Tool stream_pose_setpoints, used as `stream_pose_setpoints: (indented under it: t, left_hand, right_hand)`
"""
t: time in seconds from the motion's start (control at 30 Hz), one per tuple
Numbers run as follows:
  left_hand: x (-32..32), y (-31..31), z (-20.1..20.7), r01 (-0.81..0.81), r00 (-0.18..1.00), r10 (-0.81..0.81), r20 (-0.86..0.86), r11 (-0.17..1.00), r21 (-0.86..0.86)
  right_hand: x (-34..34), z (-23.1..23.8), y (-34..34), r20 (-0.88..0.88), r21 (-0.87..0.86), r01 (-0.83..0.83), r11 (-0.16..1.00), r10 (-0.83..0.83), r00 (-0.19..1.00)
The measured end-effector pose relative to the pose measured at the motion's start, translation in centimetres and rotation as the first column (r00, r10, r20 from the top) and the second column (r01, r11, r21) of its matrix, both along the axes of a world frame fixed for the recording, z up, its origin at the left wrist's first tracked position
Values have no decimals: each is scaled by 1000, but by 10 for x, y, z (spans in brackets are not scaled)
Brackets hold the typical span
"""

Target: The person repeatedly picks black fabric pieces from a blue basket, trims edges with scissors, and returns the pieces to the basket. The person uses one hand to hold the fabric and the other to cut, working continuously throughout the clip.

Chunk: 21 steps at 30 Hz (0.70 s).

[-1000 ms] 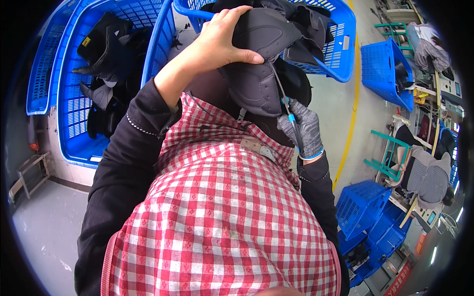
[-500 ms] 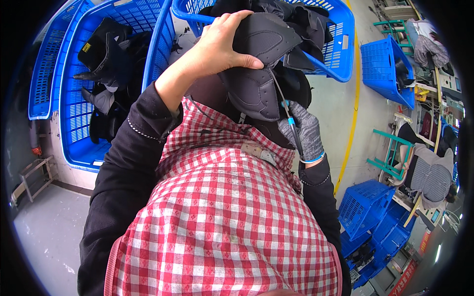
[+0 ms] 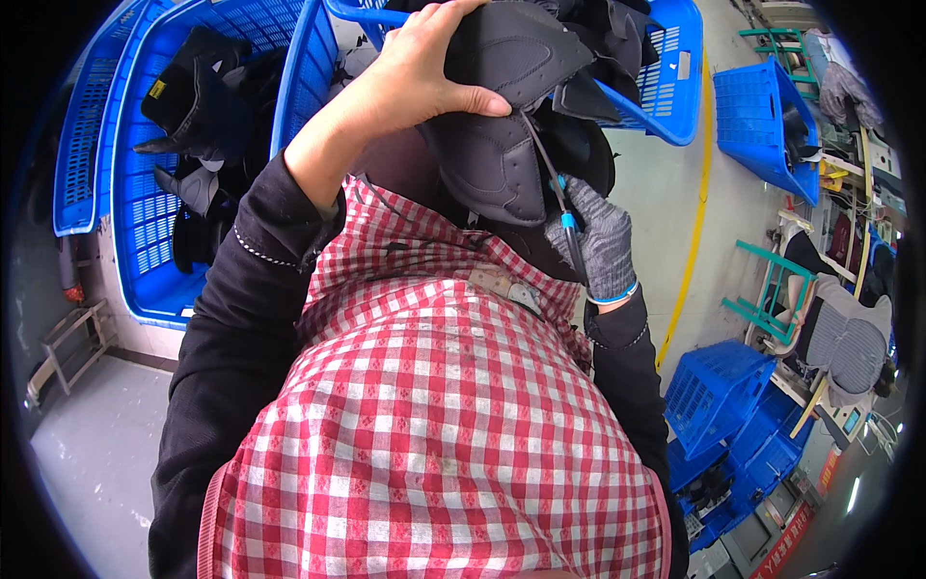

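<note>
Bare, with its thumb across the front, my left hand [image 3: 405, 82] grips a black stitched shoe upper [image 3: 487, 169] over my lap. The upper has a seam across its middle and small holes along its edges. My right hand [image 3: 603, 246], in a grey knitted glove, is closed round a slim tool [image 3: 569, 227] with a blue and black handle. A long thin metal shaft runs from the handle up to the upper's right edge, at the seam; whether its tip touches cannot be made out. More black material shows behind the upper.
A blue basket [image 3: 666, 121] of black pieces stands just ahead. To the left, another blue basket [image 3: 145, 280] holds more black uppers. Further blue baskets [image 3: 719, 396] stand at right, past a yellow floor line [image 3: 696, 232]. A person [image 3: 844, 87] sits at the far right.
The upper and both hands sit slightly higher in the picture, and the surroundings have shifted a little too. Both grips look the same, with the tool still at the seam.
</note>
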State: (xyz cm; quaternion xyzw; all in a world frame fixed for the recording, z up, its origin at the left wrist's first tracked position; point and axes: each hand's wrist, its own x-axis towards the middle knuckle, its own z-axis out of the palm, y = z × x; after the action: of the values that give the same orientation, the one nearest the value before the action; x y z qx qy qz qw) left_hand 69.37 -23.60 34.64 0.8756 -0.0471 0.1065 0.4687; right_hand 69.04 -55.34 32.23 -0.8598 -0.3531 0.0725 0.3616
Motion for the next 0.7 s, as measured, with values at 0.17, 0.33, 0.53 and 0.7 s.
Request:
stream_pose_setpoints:
  t: [0.17,0.33,0.53,0.7]
  left_hand:
    - [3,1,-6,-2,1000,2,-14,1000,-9]
    - [4,5,-7,-19,999,16,-40,998,-54]
    - [2,-1,-25,-165,977,204,68,915,-368]
    - [-3,0,17,-490,853,520,-37,775,-400]
  right_hand:
    - [9,-8,2,59,-34,-22,999,24,998]
    - [16,-19,2,95,-41,-34,999,38,995]
    - [6,-21,-9,256,-23,-42,999,47,966]
    - [-28,32,-25,-701,144,586,798,-336,629]
